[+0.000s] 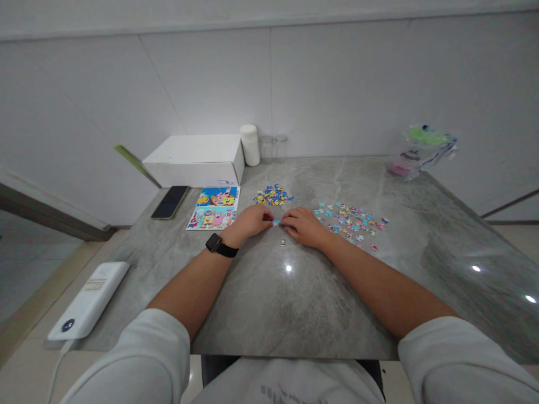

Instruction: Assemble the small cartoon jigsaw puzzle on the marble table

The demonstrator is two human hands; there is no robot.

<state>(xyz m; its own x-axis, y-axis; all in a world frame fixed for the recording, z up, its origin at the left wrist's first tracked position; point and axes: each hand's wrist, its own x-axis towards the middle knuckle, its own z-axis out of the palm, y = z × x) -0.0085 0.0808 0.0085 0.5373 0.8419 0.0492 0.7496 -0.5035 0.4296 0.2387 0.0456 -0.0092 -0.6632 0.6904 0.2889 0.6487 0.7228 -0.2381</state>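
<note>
Light blue jigsaw puzzle pieces (pixel 276 223) lie between my two hands at the middle of the table. My left hand (pixel 254 220), with a black watch on its wrist, pinches them from the left. From the right, my right hand (pixel 304 225) has its fingertips closed on their other side. How many pieces are joined there is too small to tell. One loose puzzle piece (pixel 282 242) lies just nearer to me. Beyond my hands is a heap of blue and yellow pieces (pixel 273 194). Pink and light blue pieces (pixel 353 220) are spread to the right.
A picture sheet (pixel 214 209) and a phone (pixel 170 202) lie to the left, before a white box (pixel 193 160). A white bottle (pixel 250 146) and two glasses (pixel 273 150) stand at the wall. A plastic bag (pixel 421 151) sits back right; a white power bank (pixel 90 300) lies front left.
</note>
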